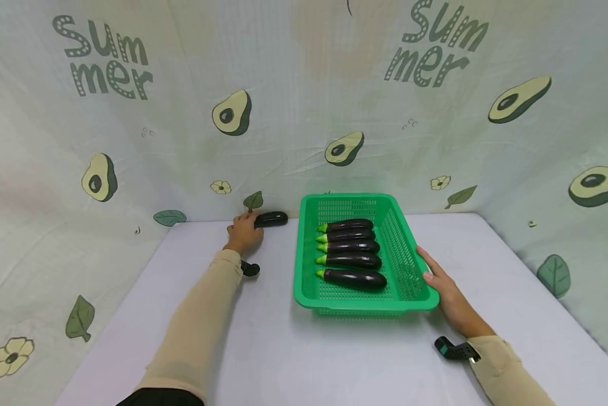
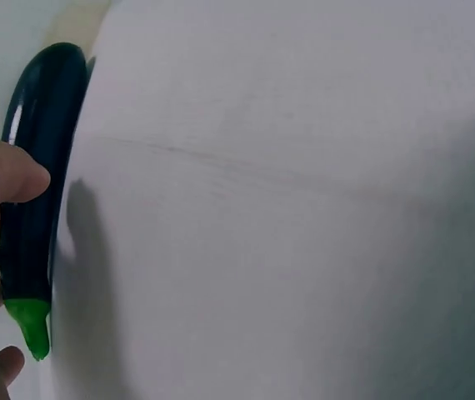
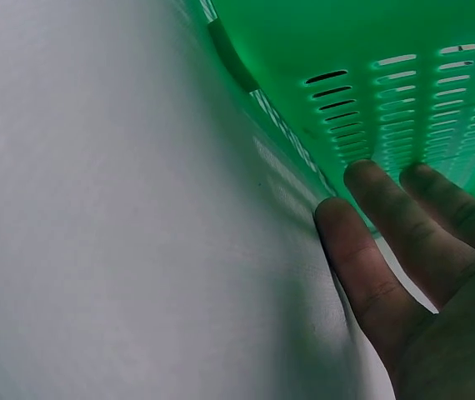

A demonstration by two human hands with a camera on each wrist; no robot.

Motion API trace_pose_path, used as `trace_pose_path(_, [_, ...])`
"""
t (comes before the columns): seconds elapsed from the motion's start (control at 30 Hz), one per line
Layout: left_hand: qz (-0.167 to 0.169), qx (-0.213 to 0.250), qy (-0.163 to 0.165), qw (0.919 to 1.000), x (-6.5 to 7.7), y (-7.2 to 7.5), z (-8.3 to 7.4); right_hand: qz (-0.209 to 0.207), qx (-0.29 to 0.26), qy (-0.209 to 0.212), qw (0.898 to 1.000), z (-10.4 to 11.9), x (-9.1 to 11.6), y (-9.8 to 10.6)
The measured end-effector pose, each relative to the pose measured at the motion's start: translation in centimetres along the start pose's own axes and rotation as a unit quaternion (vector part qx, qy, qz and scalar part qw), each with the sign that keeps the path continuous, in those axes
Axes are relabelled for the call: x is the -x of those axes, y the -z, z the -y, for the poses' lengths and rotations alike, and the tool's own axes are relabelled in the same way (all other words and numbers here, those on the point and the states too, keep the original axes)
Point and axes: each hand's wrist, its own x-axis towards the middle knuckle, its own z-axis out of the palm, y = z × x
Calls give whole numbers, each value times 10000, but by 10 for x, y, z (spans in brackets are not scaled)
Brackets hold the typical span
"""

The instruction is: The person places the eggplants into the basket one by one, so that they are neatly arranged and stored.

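Note:
At the back edge of the white table, my left hand (image 1: 245,234) grips a dark, glossy eggplant (image 1: 272,219). The left wrist view shows my thumb across the side of this eggplant (image 2: 44,158), whose green stem points toward the bottom of that view. A green plastic basket (image 1: 309,304) stands right of centre, with several eggplants (image 1: 353,259) lying side by side in it, stems to the left. My right hand (image 1: 451,296) holds the basket's right side, thumb at the rim. In the right wrist view, extended fingers (image 3: 387,208) touch the slotted outer wall.
The white tabletop (image 1: 304,361) runs up to a hanging cloth (image 1: 283,67) printed with avocados and leaves, which also covers both sides. The basket's far rim is close to that cloth. Black straps with small devices (image 1: 456,349) sit on both wrists.

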Motion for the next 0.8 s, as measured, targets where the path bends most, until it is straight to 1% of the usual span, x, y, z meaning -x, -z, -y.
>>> trace_pose_path(0.1, [-109,-21,-9,9999,2,-3,-3,-15,10,-15,10000,-1,0,1])
trace_pose_path(0.23, [-306,287,33,9991,2,-5,-7,-27,-55,65,10000,0,0,2])
trace_pose_path(0.33, [-495,589,89,9970,3,-6,-9,-24,-58,139,9999,1,-1,2])
trace_pose_path(0.4, [-577,681,91,9960,4,-7,-10,-22,-42,147,9999,1,-1,2])
trace_pose_path(0.6, [-601,810,-26,9949,6,-10,-11,-1,-39,129,9999,0,-1,1])
trace_pose_path(0.7, [-565,719,-96,9958,7,-11,-10,17,-38,106,9999,0,-2,1])
trace_pose_path(0.8, [-444,556,-145,9974,7,-11,-10,22,10,32,10000,0,-2,1])
